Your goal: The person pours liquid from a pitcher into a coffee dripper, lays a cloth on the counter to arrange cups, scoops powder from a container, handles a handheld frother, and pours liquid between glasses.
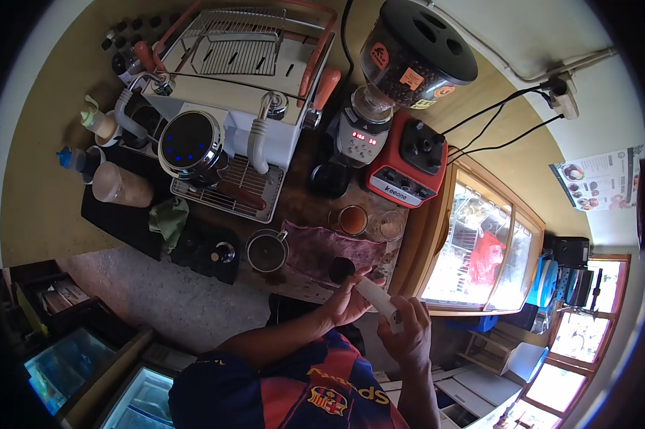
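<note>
Just past the counter's front edge, both hands are on a pale, whitish elongated object (377, 296). My left hand (347, 302) has its fingers around the upper end, near a small dark cup (342, 269) on the pink cloth (322, 250). With bent fingers, my right hand (407, 330) grips the lower end. What the object is cannot be made out. A metal pitcher (267, 251) stands left of the cloth. Behind the cloth are a glass of reddish-brown liquid (352, 219) and a clear glass (390, 225).
An espresso machine (226, 114) stands at the back left, with a coffee grinder (365, 132) and a red blender base (408, 161) to its right. A tamper (223, 252) rests on a black mat (201, 266). A wooden-framed glass cabinet (437, 243) borders the counter's right side.
</note>
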Motion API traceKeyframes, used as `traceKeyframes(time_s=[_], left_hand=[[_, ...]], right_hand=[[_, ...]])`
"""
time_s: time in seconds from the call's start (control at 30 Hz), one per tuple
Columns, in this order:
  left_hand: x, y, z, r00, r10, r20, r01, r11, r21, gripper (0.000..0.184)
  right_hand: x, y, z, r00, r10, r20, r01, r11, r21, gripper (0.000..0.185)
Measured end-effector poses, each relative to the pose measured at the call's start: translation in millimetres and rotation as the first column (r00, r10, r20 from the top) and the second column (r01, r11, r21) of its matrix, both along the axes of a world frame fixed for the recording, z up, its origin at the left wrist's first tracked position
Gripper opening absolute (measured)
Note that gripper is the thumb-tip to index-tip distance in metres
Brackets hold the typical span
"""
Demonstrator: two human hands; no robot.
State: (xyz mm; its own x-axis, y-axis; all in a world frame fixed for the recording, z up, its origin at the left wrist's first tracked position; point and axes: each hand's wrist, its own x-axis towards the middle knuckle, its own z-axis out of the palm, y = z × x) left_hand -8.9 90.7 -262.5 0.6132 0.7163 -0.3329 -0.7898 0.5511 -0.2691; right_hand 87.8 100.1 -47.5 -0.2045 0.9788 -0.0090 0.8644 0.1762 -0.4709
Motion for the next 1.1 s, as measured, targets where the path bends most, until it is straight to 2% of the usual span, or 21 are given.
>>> traceKeyframes(time_s=[0.13, 0.53, 0.63, 0.83, 0.93, 1.1], left_hand=[[1.7, 9.8, -1.2, 1.0, 0.012, 0.019, -0.012, 1.0, 0.001, 0.051], [-7.4, 9.3, 6.1, 0.998, 0.043, -0.046, -0.044, 0.999, -0.019, 0.056], [-8.1, 3.8, 3.9, 0.997, 0.054, -0.053, -0.054, 0.999, 0.0, 0.056], [-10.8, -5.2, 0.7, 0.998, 0.04, -0.041, -0.039, 0.999, 0.027, 0.054], [-10.6, -6.1, 0.2, 0.999, 0.029, -0.036, -0.028, 0.999, 0.026, 0.052], [-8.8, -7.9, 3.8, 0.999, 0.016, -0.039, -0.015, 0.999, 0.034, 0.052]], right_hand=[[2.6, 3.8, -3.1, 1.0, -0.002, -0.008, 0.002, 1.0, -0.015, 0.047], [2.3, 11.6, -5.7, 1.0, 0.01, -0.01, -0.01, 0.999, -0.048, 0.046], [-2.0, 13.2, -3.2, 0.999, 0.02, -0.029, -0.02, 0.999, -0.027, 0.039], [-2.3, 7.9, -2.3, 0.999, 0.029, -0.025, -0.03, 0.999, -0.025, 0.039], [0.9, 3.8, -3.5, 0.999, 0.03, -0.042, -0.032, 0.999, -0.044, 0.046], [1.2, -1.0, -0.8, 1.0, 0.005, -0.014, -0.006, 0.999, -0.038, 0.042]])
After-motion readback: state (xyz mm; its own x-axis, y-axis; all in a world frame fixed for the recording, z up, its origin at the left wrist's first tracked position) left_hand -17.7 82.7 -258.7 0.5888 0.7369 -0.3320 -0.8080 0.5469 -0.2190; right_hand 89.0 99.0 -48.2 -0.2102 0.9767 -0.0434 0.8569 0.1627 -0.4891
